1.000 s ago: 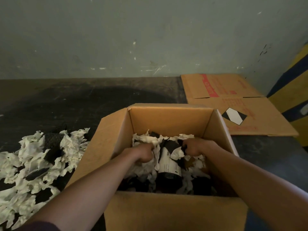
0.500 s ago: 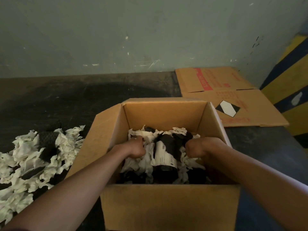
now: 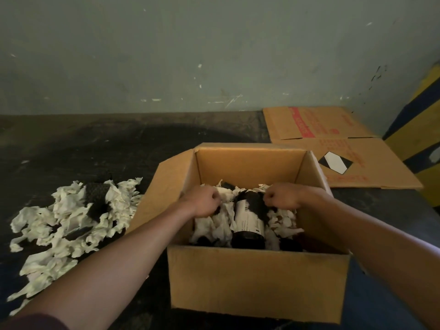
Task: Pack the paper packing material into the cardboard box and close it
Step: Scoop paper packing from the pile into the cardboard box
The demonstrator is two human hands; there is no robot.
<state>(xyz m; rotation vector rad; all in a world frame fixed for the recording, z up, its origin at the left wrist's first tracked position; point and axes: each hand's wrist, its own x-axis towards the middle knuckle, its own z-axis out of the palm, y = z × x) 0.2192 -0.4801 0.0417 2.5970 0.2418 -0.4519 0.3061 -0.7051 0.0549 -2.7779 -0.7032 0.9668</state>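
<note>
**Paper packing: tuck it tight around the bottle**

Paper packing, white and crumpled (image 3: 221, 225), sits partly inside the open brown cardboard box (image 3: 257, 282), wedged around a dark glass bottle with a white label (image 3: 248, 220). Left hand (image 3: 202, 203) and right hand (image 3: 283, 198) are both curled, each grip closed on paper beside the bottle. I'd press it down into the side gaps, evenly. Plenty of loose paper (image 3: 69, 220) is on the floor left of the box, so flaps come later.

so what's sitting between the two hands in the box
In the head view, a dark bottle with a white label lies between the left hand and right hand, bedded in white crumpled paper inside the cardboard box.
</note>
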